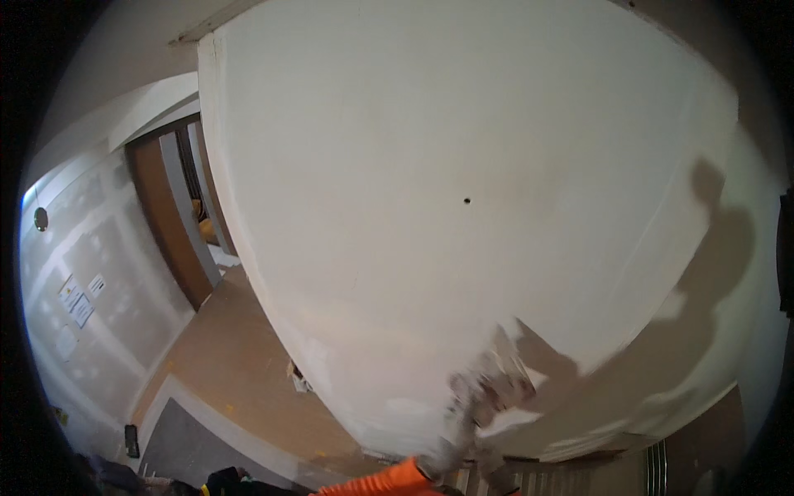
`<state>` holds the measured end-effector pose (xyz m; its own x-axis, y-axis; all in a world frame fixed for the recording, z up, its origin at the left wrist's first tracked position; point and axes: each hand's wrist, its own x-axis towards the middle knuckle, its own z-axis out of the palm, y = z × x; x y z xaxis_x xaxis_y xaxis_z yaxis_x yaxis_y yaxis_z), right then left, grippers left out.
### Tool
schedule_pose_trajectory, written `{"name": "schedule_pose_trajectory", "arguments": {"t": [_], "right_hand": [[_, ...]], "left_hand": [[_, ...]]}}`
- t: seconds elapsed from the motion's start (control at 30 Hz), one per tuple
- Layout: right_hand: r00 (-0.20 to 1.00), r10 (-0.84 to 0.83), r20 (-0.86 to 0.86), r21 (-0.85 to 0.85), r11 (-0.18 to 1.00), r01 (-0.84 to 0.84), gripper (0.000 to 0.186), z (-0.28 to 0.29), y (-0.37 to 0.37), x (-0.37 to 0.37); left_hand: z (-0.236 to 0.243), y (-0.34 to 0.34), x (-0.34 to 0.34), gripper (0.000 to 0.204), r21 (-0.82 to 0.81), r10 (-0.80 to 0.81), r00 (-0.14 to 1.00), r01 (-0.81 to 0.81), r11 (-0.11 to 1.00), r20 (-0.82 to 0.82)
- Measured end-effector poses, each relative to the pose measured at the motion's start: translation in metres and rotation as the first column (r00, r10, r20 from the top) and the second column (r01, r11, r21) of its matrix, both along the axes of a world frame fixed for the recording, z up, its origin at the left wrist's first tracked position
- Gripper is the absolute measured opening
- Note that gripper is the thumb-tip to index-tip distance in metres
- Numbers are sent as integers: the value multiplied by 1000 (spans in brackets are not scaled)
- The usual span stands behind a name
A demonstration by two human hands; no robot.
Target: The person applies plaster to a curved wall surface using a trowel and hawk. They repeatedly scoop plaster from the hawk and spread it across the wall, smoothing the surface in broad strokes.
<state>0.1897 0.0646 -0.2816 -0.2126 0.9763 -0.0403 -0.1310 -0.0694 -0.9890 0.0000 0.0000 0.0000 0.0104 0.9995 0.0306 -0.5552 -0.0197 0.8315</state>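
Observation:
A broad pale wall (pixel 397 165) fills most of the view, with a small dark hole in it and uneven whitish patches low down. From the lower edge my orange left sleeve reaches right. My left hand (pixel 465 413), pale and smeared by motion, appears closed around a plastering trowel (pixel 503 372). The trowel's flat blade lies against or very near the lower wall, casting a shadow to its right. My right hand (pixel 492 473) shows only partly at the bottom, beside the left wrist; its fingers cannot be made out.
A doorway (pixel 169 215) with a brown panel stands at the left. Beyond the brown floor (pixel 236 331), a patched wall (pixel 107 231) carries several paper notices. A black device (pixel 132 441) is at the lower left. A slatted surface (pixel 546 479) lies below my hands.

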Motion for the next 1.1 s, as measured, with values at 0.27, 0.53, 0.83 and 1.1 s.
{"name": "schedule_pose_trajectory", "arguments": {"t": [0.27,0.53,0.83,1.1], "right_hand": [[993,73,-90,457,889,-24,85,299,-69,-108],[967,-87,-239,509,837,201,64,350,-48,-186],[966,-255,-34,869,469,155,35,394,-23,-186],[340,-929,144,938,20,-345,71,528,-31,-165]], "left_hand": [[47,2,-67,38,185,83,831,-218,958,550],[46,5,-111,31,258,95,945,-181,949,312],[95,17,-105,32,419,-210,958,112,901,194],[90,14,-116,35,330,56,998,-58,942,17]]}}
